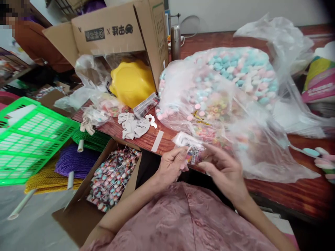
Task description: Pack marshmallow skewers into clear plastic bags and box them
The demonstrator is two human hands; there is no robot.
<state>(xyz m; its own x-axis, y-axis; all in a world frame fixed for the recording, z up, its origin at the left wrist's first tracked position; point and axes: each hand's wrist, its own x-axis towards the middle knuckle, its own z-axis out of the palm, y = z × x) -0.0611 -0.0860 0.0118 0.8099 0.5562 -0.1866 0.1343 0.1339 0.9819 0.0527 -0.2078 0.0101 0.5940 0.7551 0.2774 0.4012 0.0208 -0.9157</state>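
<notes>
Your left hand point(171, 164) is pinched closed, thumb against fingers, apparently on the left side of the small printed packet point(185, 140); a pale sliver shows at the tips and pink bits peep out below, but you leave too little uncovered to tell whether something else is caught in the pinch. Your right hand point(225, 170) curves around the packet's other side with a gap between thumb and fingers, perhaps so they can work freely while the left steadies it; whether any fingertip touches the film is unclear. The packet sits between your hands at the near edge of the wooden table point(300, 197), right in front of you, likely because that keeps both hands close and the barcode side in sight. The big clear bag point(178, 82) of pink, blue and white puffs spreads just beyond, probably left loose so its contents stay within reach. At your left, below the tabletop, an open carton point(75, 223) holds a heap of colorful stick pieces point(113, 179), its low place perhaps sparing table room. A pale strip point(157, 141) and a crumpled gray cloth point(133, 126) lie between the packet and the yellow scalloped object point(133, 83).
</notes>
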